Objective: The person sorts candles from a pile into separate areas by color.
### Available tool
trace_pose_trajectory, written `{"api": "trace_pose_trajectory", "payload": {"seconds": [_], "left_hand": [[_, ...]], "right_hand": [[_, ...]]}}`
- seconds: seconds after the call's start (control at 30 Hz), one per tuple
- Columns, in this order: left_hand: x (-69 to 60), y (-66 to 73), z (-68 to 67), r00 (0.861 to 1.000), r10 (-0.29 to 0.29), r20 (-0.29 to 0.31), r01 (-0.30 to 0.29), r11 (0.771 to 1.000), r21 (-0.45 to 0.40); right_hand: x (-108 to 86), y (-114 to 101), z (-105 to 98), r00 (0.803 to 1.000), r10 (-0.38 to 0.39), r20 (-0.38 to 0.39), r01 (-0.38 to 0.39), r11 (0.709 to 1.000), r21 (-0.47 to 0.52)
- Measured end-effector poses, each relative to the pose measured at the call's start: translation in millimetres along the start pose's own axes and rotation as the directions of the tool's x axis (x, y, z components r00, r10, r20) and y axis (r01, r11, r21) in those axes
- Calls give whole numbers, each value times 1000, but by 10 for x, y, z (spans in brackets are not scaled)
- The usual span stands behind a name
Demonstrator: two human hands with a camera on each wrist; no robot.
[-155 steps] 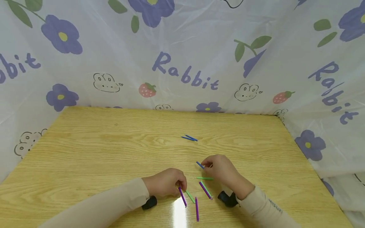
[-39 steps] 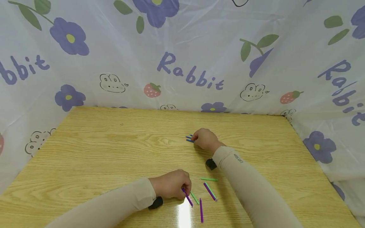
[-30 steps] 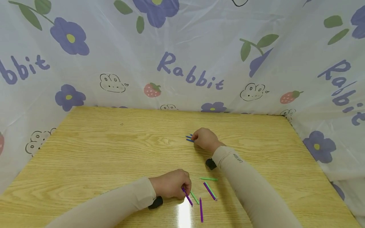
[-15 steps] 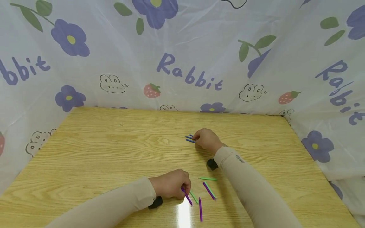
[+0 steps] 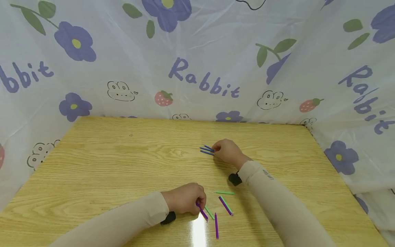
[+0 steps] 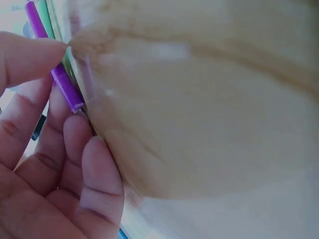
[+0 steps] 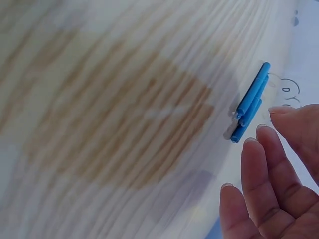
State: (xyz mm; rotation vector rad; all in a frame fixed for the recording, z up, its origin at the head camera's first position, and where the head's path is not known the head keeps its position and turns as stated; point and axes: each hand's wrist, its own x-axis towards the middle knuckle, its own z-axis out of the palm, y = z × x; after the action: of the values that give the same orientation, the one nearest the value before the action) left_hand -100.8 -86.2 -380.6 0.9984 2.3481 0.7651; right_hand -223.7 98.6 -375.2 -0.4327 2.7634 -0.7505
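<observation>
Overall, three sticks [image 5: 216, 225] per colour

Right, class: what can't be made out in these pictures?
Head: upper end of the green stick beside the left hand, hidden by that hand.
Head: right sleeve's lettering, too small.
Left wrist: tabletop, blurred.
Right wrist: right hand, cut off by picture edges.

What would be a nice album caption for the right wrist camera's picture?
Empty right hand beside three blue sticks on a wooden table.
</observation>
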Motion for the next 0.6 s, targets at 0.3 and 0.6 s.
{"api": "trace_pose_trajectory", "payload": {"seconds": [0.3,0.6], "left_hand": [[2,-23,-1,1000,-11,17,12,999,-52],[18,-42,7,1000,-2,18,3,998,-56]], "right_hand": [[-137,39,-68,1000,-16,1,16,999,39],[-326,38,-59,999,-42,-12,42,997,63]]}}
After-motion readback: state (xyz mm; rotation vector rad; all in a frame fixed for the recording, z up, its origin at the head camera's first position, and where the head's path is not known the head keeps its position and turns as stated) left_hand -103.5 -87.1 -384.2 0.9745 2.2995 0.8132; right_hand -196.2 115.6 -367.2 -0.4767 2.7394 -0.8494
